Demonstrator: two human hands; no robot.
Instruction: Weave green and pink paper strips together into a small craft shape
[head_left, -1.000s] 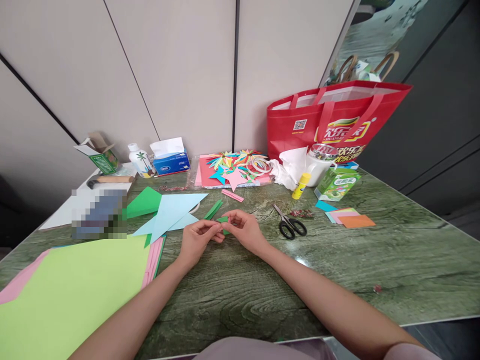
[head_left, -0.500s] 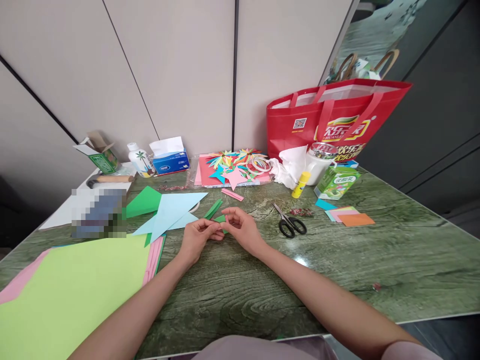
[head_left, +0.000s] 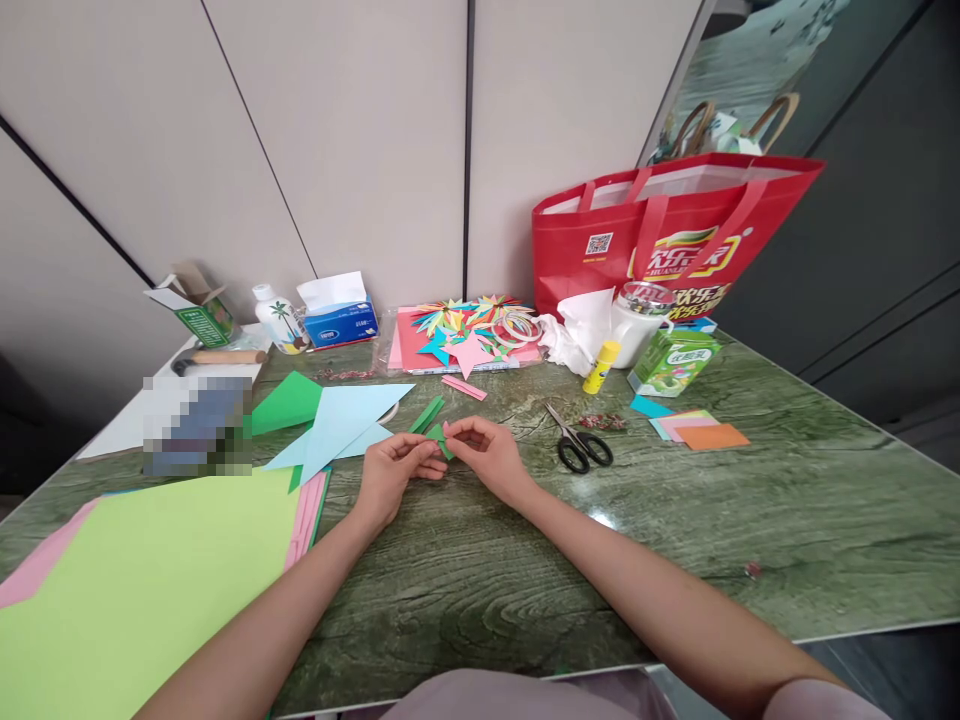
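A small folded green paper piece [head_left: 441,437], with a bit of pink at its upper edge, is pinched between both hands above the table's middle. My left hand [head_left: 397,468] is closed on its left side, fingertips bent inward. Thumb and fingers of my right hand [head_left: 486,452] grip it from the right. Just behind lies a folded green paper strip [head_left: 427,413], and farther back a pink strip [head_left: 464,388]. Black-handled scissors [head_left: 580,446] rest to the right. Large light blue paper shapes [head_left: 345,425] spread out left of my left hand.
Stacked coloured sheets [head_left: 165,580] cover the front left. Along the back stand a tissue box [head_left: 341,325], a bottle [head_left: 282,322], paper stars [head_left: 469,352], a glue stick [head_left: 601,367], a white mug [head_left: 634,335], a green carton [head_left: 673,362] and a red bag [head_left: 585,265]. Small coloured papers [head_left: 712,437] lie right.
The fingers have shifted slightly on the green paper piece, and more of it now shows between the hands. Both hands stay in nearly the same place.
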